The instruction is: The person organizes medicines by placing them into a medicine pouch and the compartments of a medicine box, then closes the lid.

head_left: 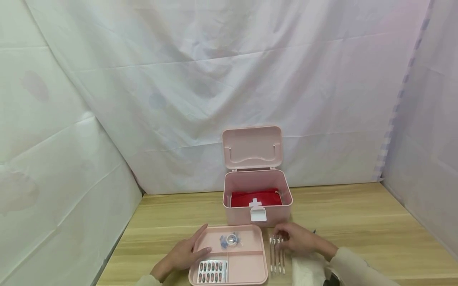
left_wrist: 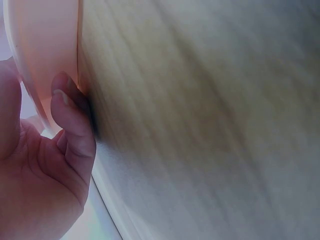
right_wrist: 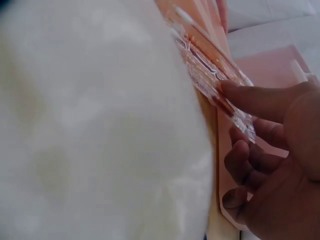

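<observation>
My right hand [head_left: 292, 238] pinches the top end of a clear packet of cotton swabs [head_left: 277, 258] with brown sticks, held upright just right of the pink tray [head_left: 246, 270]. In the right wrist view the thumb and fingers hold the swabs' clear wrapper [right_wrist: 212, 70]. My left hand [head_left: 184, 254] rests at the tray's left edge, thumb over the rim and fingers along the outer side. A blister pack of capsules [head_left: 212, 271] lies in the tray's front left compartment. A small clear bag with a white ring and blue pieces [head_left: 231, 240] lies in the back compartment.
Behind the tray stands a pink first-aid box [head_left: 236, 215], lid raised, with a red pouch [head_left: 239, 200] inside. A white soft packet [head_left: 308, 272] lies under my right forearm. White cloth [head_left: 179, 99] hangs behind and beside the wooden table [head_left: 171, 210].
</observation>
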A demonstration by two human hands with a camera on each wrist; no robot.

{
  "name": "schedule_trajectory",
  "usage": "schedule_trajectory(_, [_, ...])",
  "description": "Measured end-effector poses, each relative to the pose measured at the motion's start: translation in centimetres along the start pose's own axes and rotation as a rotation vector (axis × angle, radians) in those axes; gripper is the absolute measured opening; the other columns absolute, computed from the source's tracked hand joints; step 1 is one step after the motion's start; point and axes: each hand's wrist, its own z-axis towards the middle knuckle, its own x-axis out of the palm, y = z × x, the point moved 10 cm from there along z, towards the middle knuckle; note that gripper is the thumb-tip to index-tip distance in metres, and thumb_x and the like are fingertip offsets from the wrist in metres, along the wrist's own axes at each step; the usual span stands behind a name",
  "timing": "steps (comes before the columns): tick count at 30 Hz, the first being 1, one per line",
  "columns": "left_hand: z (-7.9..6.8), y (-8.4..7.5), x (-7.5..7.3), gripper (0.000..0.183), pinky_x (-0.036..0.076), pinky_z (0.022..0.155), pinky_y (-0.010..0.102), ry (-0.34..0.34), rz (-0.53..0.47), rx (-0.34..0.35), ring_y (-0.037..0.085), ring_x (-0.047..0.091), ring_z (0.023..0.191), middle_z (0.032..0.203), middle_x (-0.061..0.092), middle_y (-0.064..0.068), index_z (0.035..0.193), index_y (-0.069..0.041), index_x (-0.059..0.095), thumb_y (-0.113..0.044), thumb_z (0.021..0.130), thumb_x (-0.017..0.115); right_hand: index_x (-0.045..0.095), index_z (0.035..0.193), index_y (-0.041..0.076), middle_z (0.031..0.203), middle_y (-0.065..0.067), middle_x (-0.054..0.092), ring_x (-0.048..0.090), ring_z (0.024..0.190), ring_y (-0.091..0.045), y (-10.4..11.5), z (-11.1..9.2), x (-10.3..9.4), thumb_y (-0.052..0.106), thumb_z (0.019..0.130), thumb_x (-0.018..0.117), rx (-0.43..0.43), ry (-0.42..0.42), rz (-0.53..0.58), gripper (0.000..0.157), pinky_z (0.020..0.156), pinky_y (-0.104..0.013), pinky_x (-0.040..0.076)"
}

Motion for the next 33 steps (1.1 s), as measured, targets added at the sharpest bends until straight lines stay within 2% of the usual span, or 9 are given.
schedule_trajectory(6, [-0.1,0.0,0.1,0.080,0.051,0.085,0.060,0.006,-0.013,-0.004,0.040,0.067,0.095,0.120,0.063,0.031,0.158,-0.021,0.025,-0.056,0.094,0.058,0.065,0.099,0.013,0.088,0.008,0.065,0.058,0.081,-0.002,-0.1,-0.4,-1.3,0.012,0.093,0.067,0.006,-0.025,0.061,0.006,0.070,-0.023,0.051])
schedule_trajectory(13, [-0.1,0.1,0.1,0.081,0.051,0.086,0.062,0.000,-0.018,-0.005,0.043,0.066,0.098,0.123,0.062,0.032,0.158,-0.021,0.025,-0.056,0.093,0.058,0.066,0.102,0.006,0.090,-0.002,0.070,0.064,0.083,-0.008,0.5,-1.1,-3.2,0.009,0.094,0.065,0.028,-0.054,0.182,0.009,0.076,-0.024,0.053])
schedule_trajectory(17, [-0.1,0.2,0.1,0.081,0.051,0.086,0.061,-0.002,-0.010,-0.006,0.043,0.066,0.098,0.123,0.062,0.031,0.158,-0.021,0.025,-0.056,0.093,0.058,0.064,0.103,0.000,0.090,-0.010,0.071,0.065,0.081,-0.010,1.1,-1.3,-3.6,0.008,0.094,0.064,0.035,-0.047,0.274,0.012,0.072,-0.025,0.054])
schedule_trajectory(22, [0.0,0.3,0.1,0.080,0.051,0.084,0.060,-0.003,-0.001,0.000,0.040,0.067,0.094,0.120,0.064,0.031,0.158,-0.021,0.025,-0.056,0.094,0.058,0.063,0.104,-0.004,0.089,-0.012,0.071,0.061,0.073,-0.006,2.1,-1.1,-2.9,0.007,0.093,0.065,0.040,-0.051,0.354,0.015,0.060,-0.020,0.048])
schedule_trajectory(25, [0.0,0.3,0.2,0.080,0.052,0.084,0.060,-0.003,0.001,-0.001,0.040,0.067,0.094,0.120,0.064,0.030,0.158,-0.022,0.025,-0.056,0.094,0.058,0.062,0.105,-0.005,0.089,-0.014,0.072,0.064,0.074,-0.007,2.8,-0.8,-1.8,0.006,0.093,0.065,0.043,-0.042,0.414,0.016,0.061,-0.021,0.050])
schedule_trajectory(28, [0.0,0.3,0.2,0.080,0.051,0.085,0.060,-0.003,-0.001,-0.003,0.040,0.067,0.095,0.120,0.064,0.030,0.158,-0.022,0.025,-0.056,0.094,0.058,0.062,0.105,-0.006,0.092,-0.014,0.073,0.068,0.080,-0.010,3.2,-0.4,-0.7,0.004,0.092,0.064,0.069,-0.040,0.470,0.016,0.068,-0.024,0.055])
schedule_trajectory(33, [-0.1,0.2,0.0,0.080,0.050,0.086,0.061,-0.003,-0.006,-0.006,0.043,0.066,0.097,0.123,0.062,0.031,0.158,-0.021,0.026,-0.056,0.093,0.058,0.063,0.102,-0.003,0.088,-0.009,0.072,0.062,0.076,-0.009,3.6,0.5,0.9,0.009,0.092,0.066,0.119,-0.055,0.478,0.015,0.065,-0.022,0.050])
